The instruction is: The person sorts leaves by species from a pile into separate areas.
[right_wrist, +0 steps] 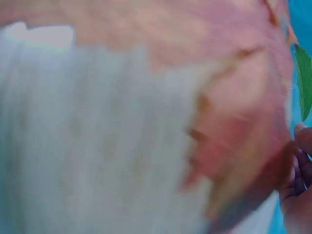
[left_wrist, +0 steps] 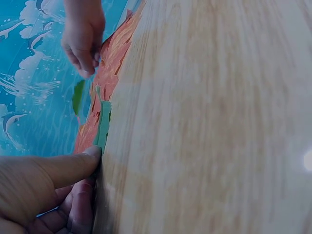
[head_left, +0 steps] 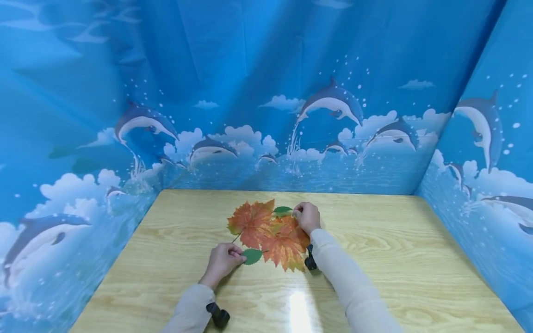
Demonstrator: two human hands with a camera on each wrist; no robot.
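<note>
In the head view two orange-red maple leaves [head_left: 251, 223] overlap on the wooden table, with a green leaf on either side of them. My left hand [head_left: 225, 260] pinches the outer tip of the near green leaf [head_left: 252, 256] between thumb and fingers; its stem end reaches the lower maple leaf [head_left: 283, 247]. The left wrist view has this green leaf [left_wrist: 103, 124] raised on edge at the thumb tip. At the back right, my right hand [head_left: 307, 217] pinches the end of the other green leaf [head_left: 283, 209]. That leaf [right_wrist: 304, 83] rises from the thumb tip in the right wrist view.
The wooden table [head_left: 399, 259] runs back to a blue dolphin-printed backdrop [head_left: 250, 92], which also encloses both sides. A dark wrist device [head_left: 218, 316] sits by the left sleeve, another [head_left: 310, 259] under the right. A bright reflection lies near the front.
</note>
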